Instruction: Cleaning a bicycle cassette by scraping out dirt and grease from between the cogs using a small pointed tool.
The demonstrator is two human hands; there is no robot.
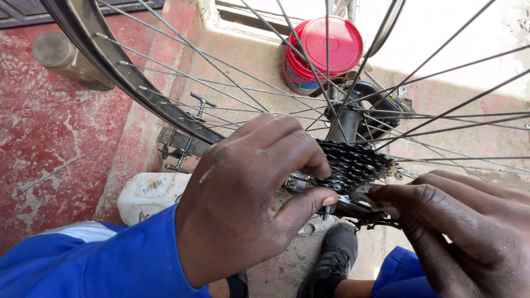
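The toothed sprocket cluster [353,165] is seen at the hub of a bicycle wheel [127,77], just right of the picture's middle. It is pinched by the left hand [248,204], fingers curled over its top and thumb pressed beneath. The right hand [464,226] is laid against its lower right edge, fingertips [386,193] closed on a small part there; what exactly is gripped cannot be told. Thin spokes [441,118] are fanned across the view and cross in front of much behind them. A red bucket [323,52] with a lid is partly screened by them. A white plastic jug [152,193] lies below the rim, a metal cylinder [66,58] stands on the red floor [49,138] at upper left, and a black shoe [331,259] is seen under the hands.
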